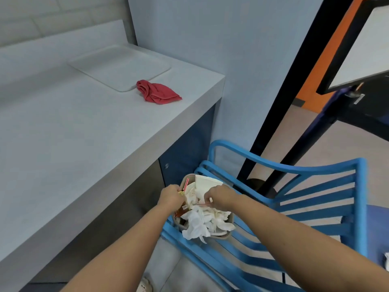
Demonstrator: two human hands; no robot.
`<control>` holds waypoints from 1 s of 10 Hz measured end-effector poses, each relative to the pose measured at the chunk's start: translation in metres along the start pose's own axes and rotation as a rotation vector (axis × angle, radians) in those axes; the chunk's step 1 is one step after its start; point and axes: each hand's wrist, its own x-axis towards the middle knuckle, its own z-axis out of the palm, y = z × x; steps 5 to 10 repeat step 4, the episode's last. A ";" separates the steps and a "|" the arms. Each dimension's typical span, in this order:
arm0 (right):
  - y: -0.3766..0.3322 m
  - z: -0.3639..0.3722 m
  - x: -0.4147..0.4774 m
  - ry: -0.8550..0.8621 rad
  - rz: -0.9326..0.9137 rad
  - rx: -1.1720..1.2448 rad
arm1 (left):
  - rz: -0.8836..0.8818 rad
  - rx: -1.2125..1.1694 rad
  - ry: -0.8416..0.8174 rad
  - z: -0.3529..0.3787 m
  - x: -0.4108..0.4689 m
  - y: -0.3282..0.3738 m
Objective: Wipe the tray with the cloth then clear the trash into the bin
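One tray [120, 66], one red cloth [156, 92], one blue chair [315, 199], one bin [223, 236], two striped straws [186, 184], a left hand [171, 197], a right hand [222, 199].

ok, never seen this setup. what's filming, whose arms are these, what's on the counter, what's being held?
No machine here: a person works with bare hands, and the single picture comes from a camera worn on their head, looking forward and down. On the grey counter lie a pale tray and a crumpled red cloth at its near corner. Lower down, a small beige bin seems to sit on a blue chair, stuffed with white napkins and a paper cup. Both hands are over it. The left hand has its fingers curled on small bits of trash at the rim. The right hand pinches a thin striped straw.
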 end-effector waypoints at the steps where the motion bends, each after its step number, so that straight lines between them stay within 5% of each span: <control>1: 0.007 0.012 -0.003 -0.015 0.000 -0.004 | -0.041 0.000 0.024 0.010 0.003 -0.007; 10: 0.017 0.010 0.001 0.024 0.023 0.026 | -0.052 0.056 -0.003 0.023 0.016 -0.002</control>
